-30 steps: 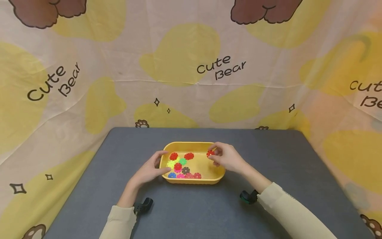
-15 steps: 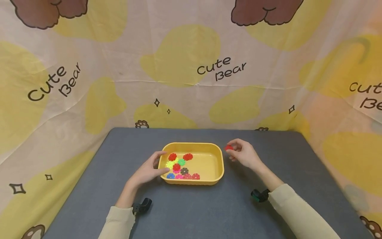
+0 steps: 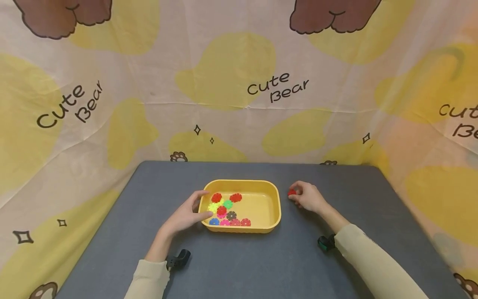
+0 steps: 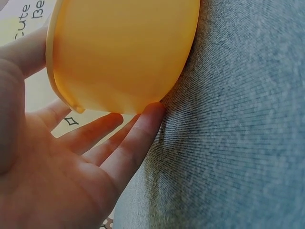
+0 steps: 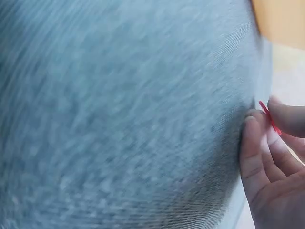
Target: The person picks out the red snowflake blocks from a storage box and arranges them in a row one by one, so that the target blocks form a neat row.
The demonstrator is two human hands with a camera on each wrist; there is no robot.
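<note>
In the head view a yellow plastic tray (image 3: 261, 207) stands on the table, with several small notched plastic discs in its left half: red discs (image 3: 235, 197), a green disc (image 3: 228, 204), a blue disc (image 3: 214, 221), a dark grey disc (image 3: 231, 215), plus yellow and pink ones. My left hand (image 3: 185, 213) grips the tray's left end; in the left wrist view its fingertips (image 4: 151, 112) touch the outer wall (image 4: 119, 62). To the right of the tray, my right hand (image 3: 309, 197) pinches a red notched disc (image 5: 270, 118) between thumb and fingers, low at the tabletop.
A grey-blue cloth-covered table (image 3: 239, 261) extends around the tray. Behind it hangs a printed curtain (image 3: 231, 70) with bears and lettering. Dark bands with small devices, one of them a left wrist device (image 3: 179, 259), sit on both wrists.
My right hand has carried the red disc out of the tray's right side, over the rim to the right, then lowered it to the table. The left hand stays on the tray.
</note>
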